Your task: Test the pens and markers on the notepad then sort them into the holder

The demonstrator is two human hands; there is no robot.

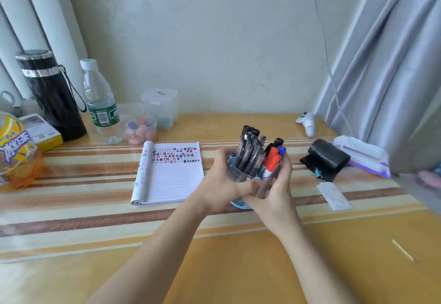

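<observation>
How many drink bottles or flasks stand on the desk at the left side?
3. A black flask stands at the back left, a clear water bottle just right of it, and an orange iced-tea bottle at the left edge, partly cut off. Others may be outside the frame.

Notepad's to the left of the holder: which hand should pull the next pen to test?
Probably the left hand: it wraps the holder on the notepad side, while the right hand can steady the holder.
</observation>
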